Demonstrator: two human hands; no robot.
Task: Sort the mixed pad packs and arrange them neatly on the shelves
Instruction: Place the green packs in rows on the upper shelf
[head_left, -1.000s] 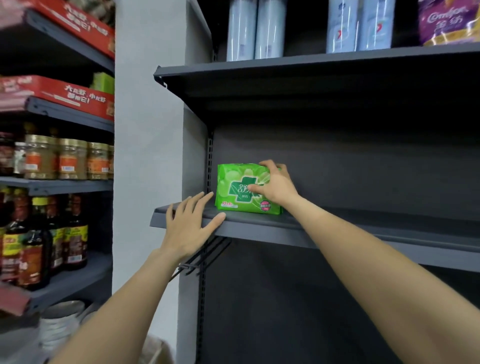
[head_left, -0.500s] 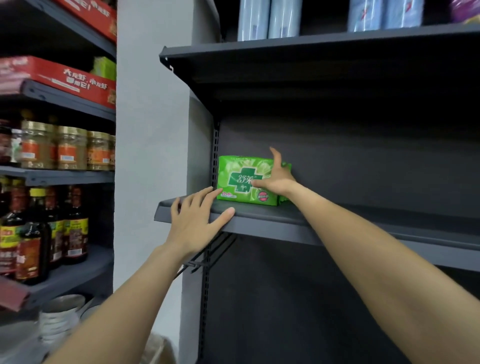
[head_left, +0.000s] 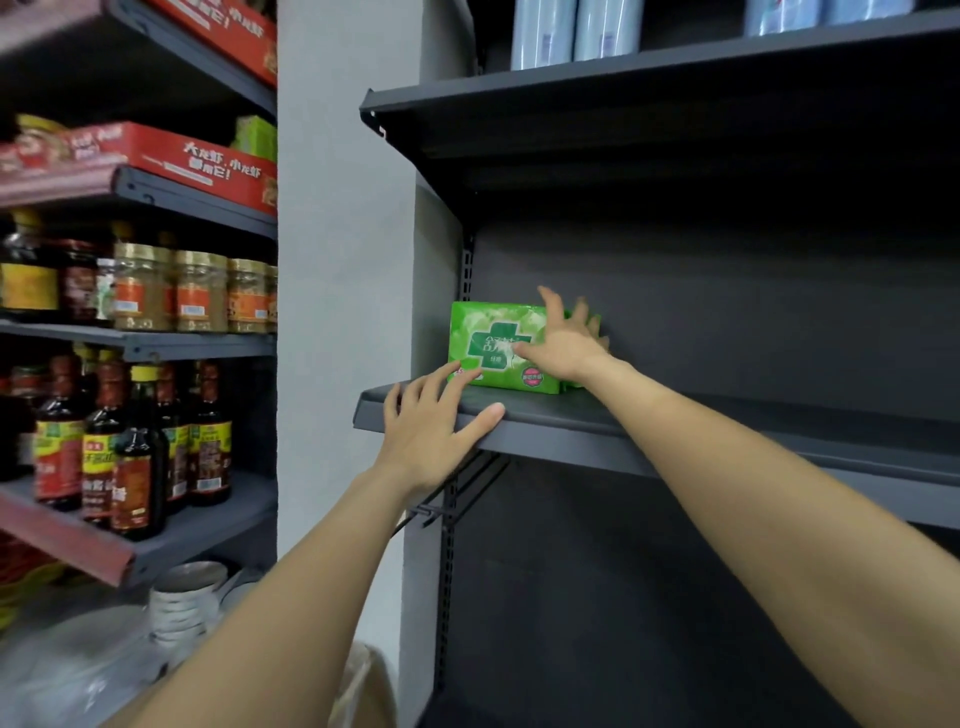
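One green pad pack (head_left: 498, 345) stands upright at the left end of the dark shelf (head_left: 545, 431), close to the slotted upright (head_left: 466, 270) and pushed nearly to the back panel; a second earlier it sat close to the shelf's front lip, so it has been slid rearward and squared up. The right hand (head_left: 563, 345) has gone from gripping the pack's right end to lying over it with fingers spread, the thumb on the printed face, pressing rather than clenching (a sliver of green behind the fingers may be another pack, but I cannot tell). The left hand (head_left: 434, 423) is flat and released on the shelf's front edge, left of the pack; its fingertips have crept forward until they seem to touch the pack's lower left corner. Judging by this, the pack is placed and only being trued; the rest of the shelf to the right of it awaits more packs.
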